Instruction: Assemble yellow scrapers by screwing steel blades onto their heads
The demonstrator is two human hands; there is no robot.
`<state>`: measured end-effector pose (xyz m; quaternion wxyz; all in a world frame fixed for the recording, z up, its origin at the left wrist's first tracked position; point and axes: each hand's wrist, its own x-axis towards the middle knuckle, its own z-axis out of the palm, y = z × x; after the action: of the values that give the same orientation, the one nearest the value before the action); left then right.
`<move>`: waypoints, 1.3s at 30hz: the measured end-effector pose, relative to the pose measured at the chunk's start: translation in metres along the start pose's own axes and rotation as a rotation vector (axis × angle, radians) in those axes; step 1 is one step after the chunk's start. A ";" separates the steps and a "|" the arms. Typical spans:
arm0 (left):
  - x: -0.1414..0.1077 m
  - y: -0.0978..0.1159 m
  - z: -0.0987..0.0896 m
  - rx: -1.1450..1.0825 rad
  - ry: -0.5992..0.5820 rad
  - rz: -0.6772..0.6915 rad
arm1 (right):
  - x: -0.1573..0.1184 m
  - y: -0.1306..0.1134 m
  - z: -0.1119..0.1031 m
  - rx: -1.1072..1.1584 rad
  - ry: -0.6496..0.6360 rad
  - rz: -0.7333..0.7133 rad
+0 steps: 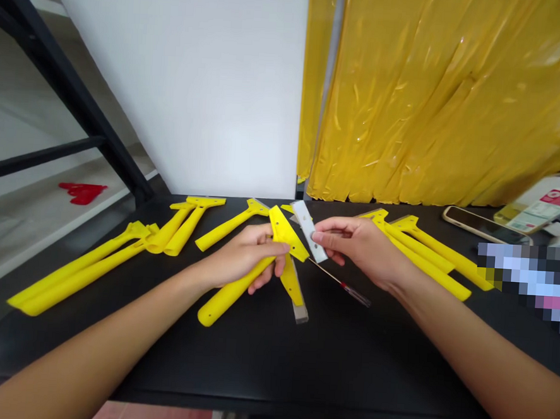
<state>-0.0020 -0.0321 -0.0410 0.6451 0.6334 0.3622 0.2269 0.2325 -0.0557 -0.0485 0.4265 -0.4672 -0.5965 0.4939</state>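
Note:
My left hand [253, 252] is closed round the neck of a yellow scraper handle [237, 292], its flat head tilted up to the right. Between the thumb and fingers of my right hand [354, 242] is a pale, flat scraper blade [309, 231] with small holes, just right of that head. The two pieces are close together; whether they touch I cannot tell. Below them, another yellow scraper head [292, 283] with a metal blade end [301, 314] lies on the black table, partly hidden by my left hand. A screwdriver [346, 288] rests beneath my right hand.
Several yellow scrapers [81, 267] lie at the left, and more yellow scrapers [440, 263] at the right. A phone [485, 226] lies back right near a labelled container [546, 203]. Behind the black table [346, 365] stand a white panel [197, 84] and yellow plastic sheeting [433, 99].

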 end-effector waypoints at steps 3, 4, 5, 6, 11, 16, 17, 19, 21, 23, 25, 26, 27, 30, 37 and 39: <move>-0.001 -0.003 0.003 0.011 -0.052 0.013 | -0.003 0.007 0.009 0.014 -0.010 0.017; -0.001 -0.004 0.004 0.016 -0.050 0.014 | -0.003 0.009 0.011 0.017 -0.005 0.021; -0.001 -0.004 0.004 0.023 -0.046 0.012 | -0.004 0.010 0.013 0.016 0.003 0.019; -0.001 -0.005 0.004 0.031 -0.043 0.010 | -0.004 0.012 0.014 0.012 0.015 0.011; -0.001 -0.006 0.006 0.059 -0.040 0.007 | -0.007 0.013 0.018 -0.086 0.038 -0.075; -0.001 -0.008 0.009 0.046 -0.044 -0.001 | -0.016 0.010 0.016 -0.650 0.370 -0.677; 0.000 -0.008 0.009 0.021 -0.049 -0.013 | -0.018 0.010 0.014 -0.778 0.410 -0.801; 0.000 -0.009 0.009 -0.041 -0.064 -0.033 | -0.020 0.011 0.009 -0.954 0.389 -0.926; 0.000 -0.008 0.009 -0.084 -0.093 -0.038 | -0.021 0.013 0.005 -1.013 0.307 -0.938; -0.001 -0.007 0.009 -0.076 -0.114 -0.027 | -0.019 0.015 0.003 -1.003 0.232 -0.940; -0.001 -0.006 0.009 -0.030 -0.129 0.003 | -0.018 0.017 0.005 -0.956 0.209 -0.972; -0.002 -0.007 0.009 -0.001 -0.137 0.024 | -0.017 0.017 0.006 -0.922 0.210 -0.987; -0.002 -0.007 0.009 0.026 -0.147 0.047 | -0.017 0.018 0.008 -0.879 0.214 -0.987; -0.002 -0.009 0.008 0.071 -0.160 0.104 | -0.017 0.020 0.013 -0.700 0.222 -0.828; -0.002 -0.009 0.009 0.092 -0.144 0.109 | -0.014 0.019 0.025 0.056 0.126 -0.323; -0.003 -0.008 0.010 0.109 -0.152 0.101 | -0.012 0.017 0.026 0.152 0.121 -0.288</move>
<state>0.0021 -0.0420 -0.0489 0.6232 0.7004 0.2914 0.1904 0.2122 -0.0712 -0.0694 0.5622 -0.3723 -0.5913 0.4424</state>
